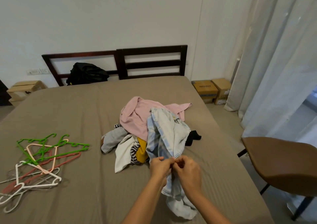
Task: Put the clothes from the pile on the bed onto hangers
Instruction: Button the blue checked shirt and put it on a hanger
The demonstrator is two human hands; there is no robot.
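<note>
Our left hand and right hand meet at six o'clock, fingers curled, both pinching the pale denim garment. One end of it trails toward us; the other drapes over the clothes pile at twelve o'clock, mid-bed. Cardboard boxes on the floor at two o'clock are closed, so we cannot see inside. Hangers lie tangled at nine o'clock, well apart from the pile, bare sheet between. At four o'clock a brown chair stands near the bed's right edge.
</note>
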